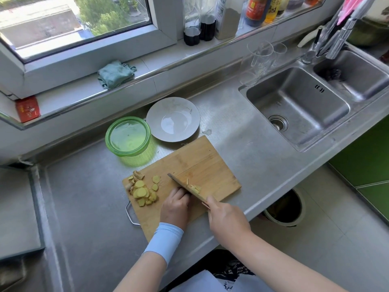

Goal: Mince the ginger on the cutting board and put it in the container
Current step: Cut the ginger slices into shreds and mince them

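right hand [223, 216] wraps the knife [185, 187] handle over the bamboo cutting board [200, 163]; left hand [175, 207] curled against the blade, grip unclear. round yellow ginger slices [141, 191] beside.

A grey plate [173, 119] sits on the steel bench [88, 199], left of the double sink [299, 106]. Clear glasses [263, 57] stand behind the sink beside the tap [311, 53]. A green cloth [115, 74] lies crumpled on the windowsill [160, 61], with bottles [200, 28] further along. A bin [284, 209] stands on the floor.
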Demonstrator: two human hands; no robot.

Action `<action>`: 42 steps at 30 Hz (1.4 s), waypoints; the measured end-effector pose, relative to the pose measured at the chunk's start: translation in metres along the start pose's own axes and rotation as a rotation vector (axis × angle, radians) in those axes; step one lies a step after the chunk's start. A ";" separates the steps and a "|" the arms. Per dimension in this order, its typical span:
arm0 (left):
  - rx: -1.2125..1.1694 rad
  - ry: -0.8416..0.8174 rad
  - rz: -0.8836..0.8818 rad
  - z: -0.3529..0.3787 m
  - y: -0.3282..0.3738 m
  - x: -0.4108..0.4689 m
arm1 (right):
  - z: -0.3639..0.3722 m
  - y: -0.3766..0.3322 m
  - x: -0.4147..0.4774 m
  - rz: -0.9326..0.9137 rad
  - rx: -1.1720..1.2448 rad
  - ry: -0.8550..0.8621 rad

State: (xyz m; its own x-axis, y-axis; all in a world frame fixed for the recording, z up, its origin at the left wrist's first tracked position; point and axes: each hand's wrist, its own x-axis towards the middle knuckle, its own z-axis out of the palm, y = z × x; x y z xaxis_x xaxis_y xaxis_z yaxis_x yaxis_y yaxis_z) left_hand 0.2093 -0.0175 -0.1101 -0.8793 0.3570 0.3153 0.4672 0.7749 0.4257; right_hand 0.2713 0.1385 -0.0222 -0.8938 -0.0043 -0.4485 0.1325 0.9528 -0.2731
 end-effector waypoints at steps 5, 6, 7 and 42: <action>-0.033 0.008 -0.019 0.000 0.000 -0.002 | -0.002 0.000 -0.002 -0.017 0.018 0.004; -0.040 0.006 -0.018 0.000 0.000 -0.002 | -0.002 0.004 -0.006 -0.015 0.023 0.011; -0.048 0.003 -0.018 0.000 -0.001 -0.002 | -0.001 0.007 -0.011 -0.015 0.019 0.015; -0.070 0.020 -0.045 -0.003 0.004 -0.003 | -0.003 0.001 -0.002 -0.031 0.031 0.010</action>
State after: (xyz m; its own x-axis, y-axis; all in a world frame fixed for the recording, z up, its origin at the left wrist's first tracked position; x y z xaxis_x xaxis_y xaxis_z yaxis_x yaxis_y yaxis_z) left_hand 0.2142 -0.0174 -0.1068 -0.8980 0.3113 0.3109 0.4329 0.7517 0.4976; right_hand 0.2714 0.1403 -0.0190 -0.9020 -0.0301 -0.4306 0.1179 0.9424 -0.3129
